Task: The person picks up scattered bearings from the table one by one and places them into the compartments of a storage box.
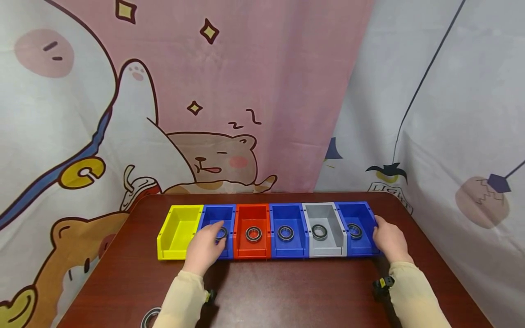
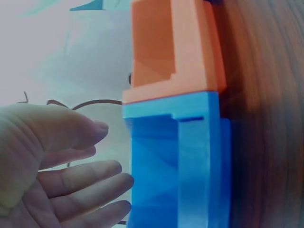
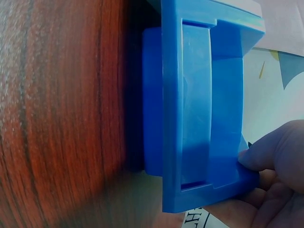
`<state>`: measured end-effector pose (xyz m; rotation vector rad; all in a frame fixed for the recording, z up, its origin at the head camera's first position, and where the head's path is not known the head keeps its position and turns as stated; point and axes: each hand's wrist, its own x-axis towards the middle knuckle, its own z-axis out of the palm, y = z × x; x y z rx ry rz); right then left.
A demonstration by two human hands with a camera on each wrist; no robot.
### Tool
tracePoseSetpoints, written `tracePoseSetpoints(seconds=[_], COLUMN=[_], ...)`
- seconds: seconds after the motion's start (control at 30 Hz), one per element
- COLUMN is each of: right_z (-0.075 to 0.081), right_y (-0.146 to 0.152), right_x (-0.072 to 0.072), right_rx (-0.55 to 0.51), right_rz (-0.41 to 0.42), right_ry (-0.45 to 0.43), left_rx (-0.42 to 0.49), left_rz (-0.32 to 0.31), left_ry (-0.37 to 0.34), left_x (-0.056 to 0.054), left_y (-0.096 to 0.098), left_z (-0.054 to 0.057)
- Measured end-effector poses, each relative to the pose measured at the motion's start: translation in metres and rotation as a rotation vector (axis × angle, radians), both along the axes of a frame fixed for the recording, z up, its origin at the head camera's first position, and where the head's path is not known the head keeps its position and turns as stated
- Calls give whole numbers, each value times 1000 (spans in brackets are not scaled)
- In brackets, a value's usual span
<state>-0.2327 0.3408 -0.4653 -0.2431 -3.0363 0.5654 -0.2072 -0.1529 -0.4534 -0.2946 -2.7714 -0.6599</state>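
Observation:
My left hand (image 1: 204, 247) hovers over the blue bin (image 1: 211, 212) beside the yellow one, with fingers apart and slightly bent. Inside that bin a ring-shaped bearing (image 1: 223, 233) shows past the fingertips, partly hidden by them. In the left wrist view, the left hand (image 2: 71, 185) has nothing between thumb and fingers. At the row's far right, my right hand (image 1: 391, 239) pinches the side wall of the end blue bin (image 3: 197, 104), thumb on the inside and fingers outside. A bearing (image 1: 354, 231) lies in that bin.
Between them stand a red bin (image 1: 253, 212), another blue bin (image 1: 287, 212) and a grey bin (image 1: 321, 209), each with one bearing. The yellow bin (image 1: 184, 214) at the left end shows no bearing. Another bearing (image 1: 150, 317) lies on the brown table (image 1: 287, 291) beside my left sleeve.

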Motion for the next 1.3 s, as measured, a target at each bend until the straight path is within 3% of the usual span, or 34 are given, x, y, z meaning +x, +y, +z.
tracePoseSetpoints(seconds=[0.27,0.43,0.77,0.87,1.07,1.3], right_z=[-1,0,-2,-3,-2,0], right_y=[1,0,2,2,2,0], right_x=[1,1,1,0,0,1], right_rx=[2,-2,1,-1,3,-4], right_rz=[12,16,25,19,12,7], right_ry=[8,12,13,7,9,-11], left_rx=[99,107,82,54,-18,-12], left_rz=[-10,-24,-54,-57,-66,-48], left_ry=[-65,-61,-44,-69,-173,-424], left_x=[20,33,60,68,82,95], left_y=[1,-1,-11,-16,-32,-59], left_z=[9,11,3,0,-6,-19])
